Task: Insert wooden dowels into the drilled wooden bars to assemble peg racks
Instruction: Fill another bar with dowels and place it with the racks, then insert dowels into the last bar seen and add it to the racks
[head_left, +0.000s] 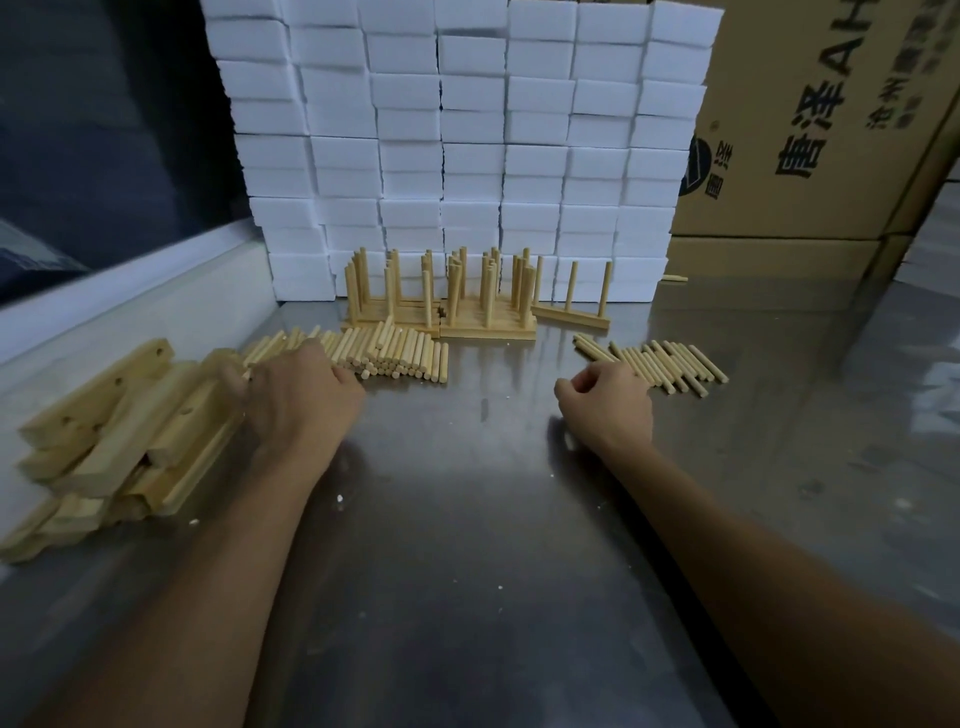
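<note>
A loose heap of drilled wooden bars (109, 436) lies at the left of the steel table. My left hand (301, 400) reaches onto the heap's right end, fingers curled over a bar; the grip itself is blurred. A large pile of dowels (395, 353) lies just beyond that hand. A smaller pile of dowels (670, 361) lies at the right. My right hand (605, 402) rests on the table next to it, fingers loosely curled, holding nothing that shows. Finished peg racks (441, 296) stand at the back, with one separate rack (571, 312) to their right.
A wall of stacked white foam blocks (467, 145) rises behind the racks. Cardboard boxes (810, 130) stand at the back right. A white ledge (130, 301) borders the table's left side. Bare steel tabletop (467, 519) spreads between and in front of my arms.
</note>
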